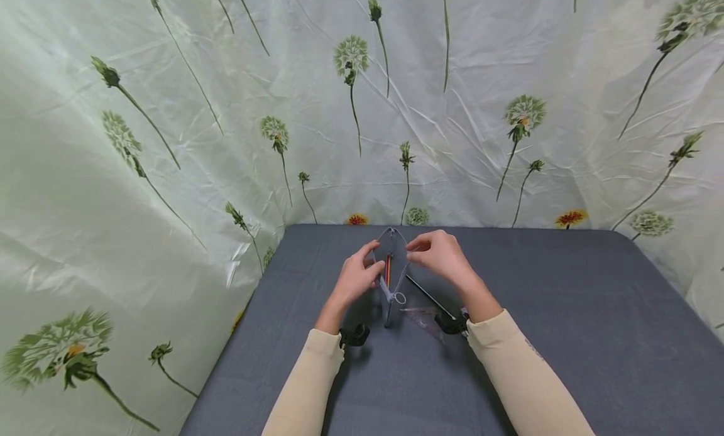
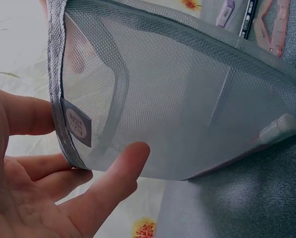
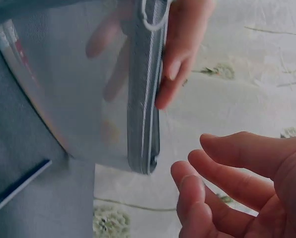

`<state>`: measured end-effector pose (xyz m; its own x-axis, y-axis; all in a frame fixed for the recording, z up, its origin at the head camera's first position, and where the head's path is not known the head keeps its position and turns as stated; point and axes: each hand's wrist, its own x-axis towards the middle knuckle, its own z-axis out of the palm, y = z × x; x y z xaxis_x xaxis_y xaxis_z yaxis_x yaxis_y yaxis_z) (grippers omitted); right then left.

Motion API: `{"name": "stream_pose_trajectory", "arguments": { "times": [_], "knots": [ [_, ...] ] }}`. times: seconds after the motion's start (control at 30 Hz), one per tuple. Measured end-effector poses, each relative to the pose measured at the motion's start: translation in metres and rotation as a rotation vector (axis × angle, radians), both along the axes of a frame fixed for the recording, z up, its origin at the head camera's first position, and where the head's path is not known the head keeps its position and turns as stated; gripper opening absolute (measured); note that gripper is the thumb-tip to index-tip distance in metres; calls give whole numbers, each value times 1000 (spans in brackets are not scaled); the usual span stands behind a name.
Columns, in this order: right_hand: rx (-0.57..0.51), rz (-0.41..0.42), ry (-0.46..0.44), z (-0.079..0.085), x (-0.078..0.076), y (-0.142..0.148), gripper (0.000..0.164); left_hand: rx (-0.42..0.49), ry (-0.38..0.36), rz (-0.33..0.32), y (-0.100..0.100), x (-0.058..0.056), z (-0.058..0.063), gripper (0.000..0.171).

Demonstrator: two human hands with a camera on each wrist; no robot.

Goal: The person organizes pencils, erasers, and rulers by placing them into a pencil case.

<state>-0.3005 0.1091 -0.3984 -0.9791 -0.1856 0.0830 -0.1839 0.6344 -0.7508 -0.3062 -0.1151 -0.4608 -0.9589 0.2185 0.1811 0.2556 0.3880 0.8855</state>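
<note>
A grey see-through mesh zip pouch (image 2: 158, 99) stands on edge on the table, its mouth spread. My left hand (image 1: 356, 274) holds the left side of its rim, with the thumb (image 2: 138, 158) lying against the mesh. Red and yellow pencils (image 1: 388, 269) show inside the pouch. A white ring (image 1: 400, 298) hangs from the near end of the zip. My right hand (image 1: 441, 255) is just beside the right rim, fingers loosely bent. In the right wrist view, a gap shows between those fingertips and the pouch, and nothing is between them.
A dark pencil (image 1: 430, 296) lies on the grey table (image 1: 565, 335) beneath my right hand. Near it is a clear pinkish set square (image 1: 425, 321). A small pale purple item (image 2: 226, 12) lies by them, its kind unclear. A flowered curtain (image 1: 452, 109) hangs behind the table.
</note>
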Motion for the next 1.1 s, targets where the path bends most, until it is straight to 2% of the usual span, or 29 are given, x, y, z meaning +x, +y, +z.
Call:
{"name": "stream_pose_trajectory", "arguments": {
  "times": [0.2, 0.37, 0.63, 0.8, 1.1],
  "knots": [
    [42, -2, -19, -7, 1, 18, 23, 0, 17, 20, 4, 1, 1, 52],
    [89, 37, -27, -14, 3, 31, 22, -15, 16, 34, 7, -1, 1, 50],
    [121, 82, -44, -32, 6, 37, 21, -5, -2, 55, -1, 3, 3, 45],
    [152, 119, -52, -41, 11, 36, 23, -31, -20, 49, -4, 3, 3, 45],
    [215, 234, -81, -56, 10, 40, 31, -74, -73, 7, 0, -4, 14, 48]
  ]
}}
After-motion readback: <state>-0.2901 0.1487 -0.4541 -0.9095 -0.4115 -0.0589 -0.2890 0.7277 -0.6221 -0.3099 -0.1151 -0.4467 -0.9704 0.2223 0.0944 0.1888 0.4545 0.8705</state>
